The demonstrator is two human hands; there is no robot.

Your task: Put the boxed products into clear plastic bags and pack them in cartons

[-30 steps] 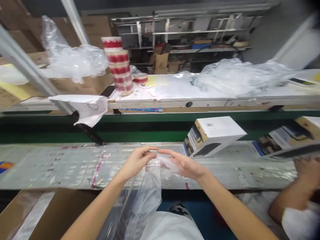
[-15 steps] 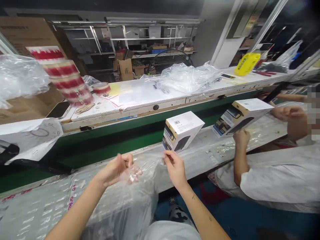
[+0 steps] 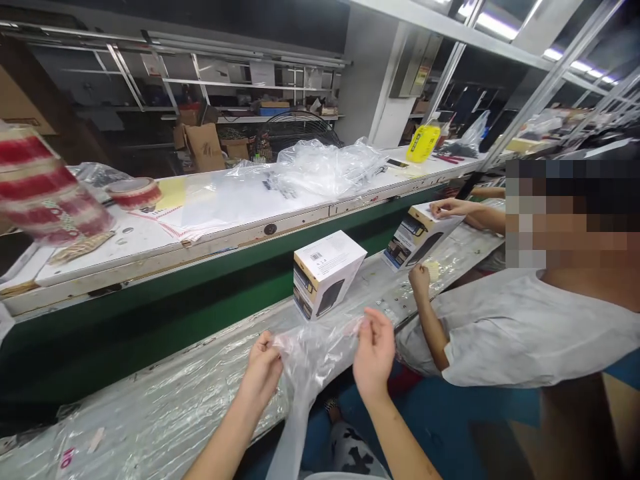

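Between my two hands a clear plastic bag [image 3: 313,353] is stretched, its lower part hanging down over the bench edge. My left hand [image 3: 264,367] pinches one side of the bag's top. The other side is gripped by my right hand [image 3: 374,350], thumb against fingers. Just beyond the bag a white printed box [image 3: 330,267] stands upright on the plastic-covered bench [image 3: 200,393]; neither hand touches it.
A co-worker [image 3: 500,327] sits at the right, both hands near a second printed box [image 3: 417,233]. On the raised shelf lie tape rolls [image 3: 47,190], a heap of clear bags [image 3: 330,167] and a yellow bottle [image 3: 423,141].
My view has swung right. My hands have spread the bag's top, which was bunched near my left hand. The co-worker's far hand has moved onto the second box.
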